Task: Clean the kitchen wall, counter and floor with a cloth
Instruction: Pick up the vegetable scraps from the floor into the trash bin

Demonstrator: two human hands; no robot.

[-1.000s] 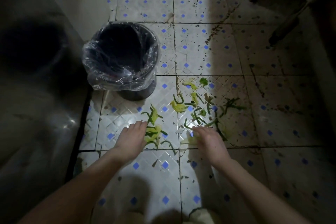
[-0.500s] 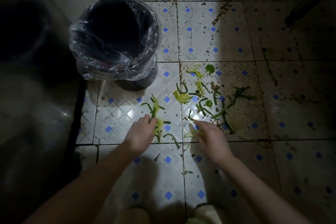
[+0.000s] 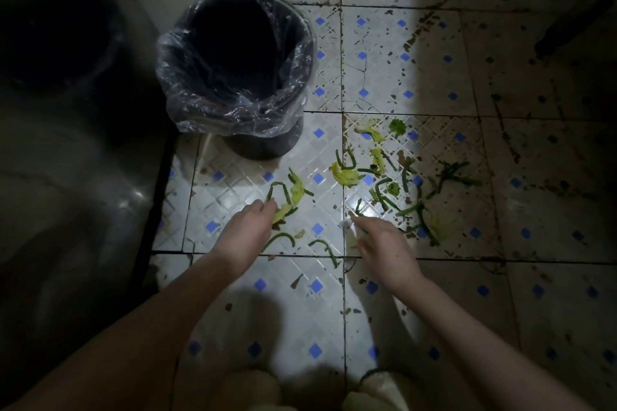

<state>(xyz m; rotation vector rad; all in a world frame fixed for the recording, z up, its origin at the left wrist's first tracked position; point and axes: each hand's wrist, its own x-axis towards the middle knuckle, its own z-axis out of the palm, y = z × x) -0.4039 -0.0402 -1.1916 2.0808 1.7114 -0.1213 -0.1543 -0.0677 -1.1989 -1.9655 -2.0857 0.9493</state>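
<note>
Far left, just a dark cabinet front (image 3: 76, 177), nothing to do there. Next over, a black bin (image 3: 267, 147) with a clear plastic liner (image 3: 187, 103), upright on the tiled floor (image 3: 374, 53) just beside the mess. Probably parked that close for dropping stuff straight in with no carrying. No sign of the cloth anywhere in view, so guessing at a pre-wipe step: clearing vegetable scraps (image 3: 384, 183) off the floor by hand first, no point wiping over them.

Then the left hand (image 3: 248, 233): reaching forward and down from a bare forearm, back of the hand up, fingers curled down and pinching a yellow-green leafy scrap (image 3: 283, 210), with a green bean piece (image 3: 277, 183) right at the fingertips. Closest to the bin, so likely the one for the drop.

Further right, the right hand (image 3: 384, 247), also low over the tiles, back up, one finger stretched toward the thicker scatter of beans and leaves. Blurry, with a small pale bit (image 3: 345, 223) at the fingertip. Can't tell whether holding it or only touching, and can't tell what it is either.

Beyond that, lots of dark stains (image 3: 414, 37) across the shadowed tiles on the right, plenty left for the wipe. Bottom edge: pale slippers (image 3: 377, 390), feet apart, bent-over-the-job sort of stance.
</note>
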